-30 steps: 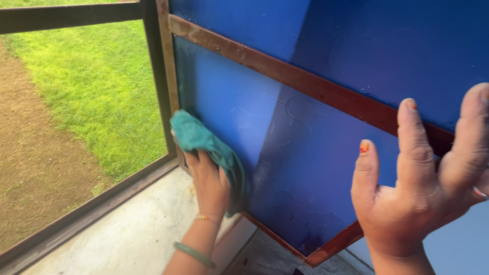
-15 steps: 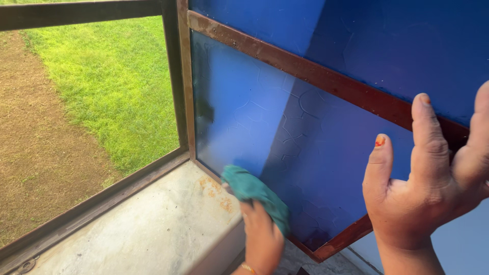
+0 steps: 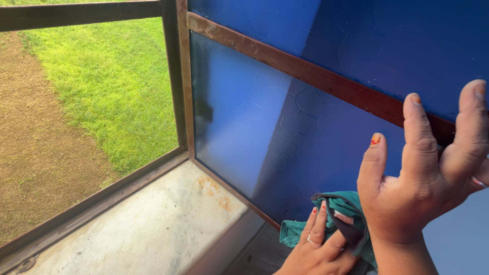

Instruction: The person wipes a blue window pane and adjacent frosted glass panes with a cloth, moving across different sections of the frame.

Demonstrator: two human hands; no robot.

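Bunching under the left hand (image 3: 318, 249), a teal cloth (image 3: 340, 219) sits at about six o'clock in the head view, pressed against the lower corner of the blue window pane (image 3: 265, 122). That hand's fingers are curled partly closed over the fabric, two of them lying flat along its folds, so it has the cloth gathered rather than pinched. I judge the cloth to be light, soft and limp: it will fold and slip unless a good wad of it is taken in the palm, and the thick bundle at its middle looks the surest place to grip.

At four o'clock the right hand (image 3: 423, 178) is spread wide, holding nothing, its palm and fingers laid towards the pane and the reddish wooden crossbar (image 3: 316, 76) as if steadying the sash. The glass is textured with a faint crazed pattern and seems stiff but fragile, better pushed on near the wood than in the middle of the sheet.

Running from twelve to six o'clock on the left, the dark outer frame (image 3: 173, 76) meets a pale concrete sill (image 3: 153, 224) with rusty spots at seven o'clock. Beyond, from nine to eleven o'clock, lie green grass (image 3: 102, 76) and bare brown soil (image 3: 30, 142).
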